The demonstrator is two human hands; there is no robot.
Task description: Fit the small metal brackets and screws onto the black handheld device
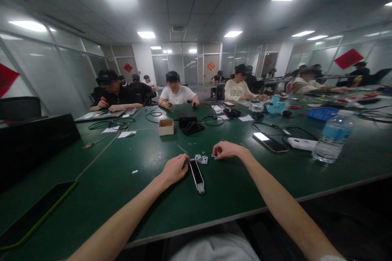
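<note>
My left hand [174, 168] rests on the green table [128, 179] with its fingers curled against the left edge of a slim black-and-white device [196, 175] lying flat. My right hand [226, 149] is closed in a pinch just right of it, on something small that I cannot make out. Two small white parts [201, 158] lie between the hands, beside the device's far end.
A phone [270, 142], a white gadget [301, 143] and a water bottle [334, 136] lie to the right. A cardboard box [165, 127] and black holder [190, 124] sit ahead. A dark tablet [33, 214] lies near left. Several people work across the table.
</note>
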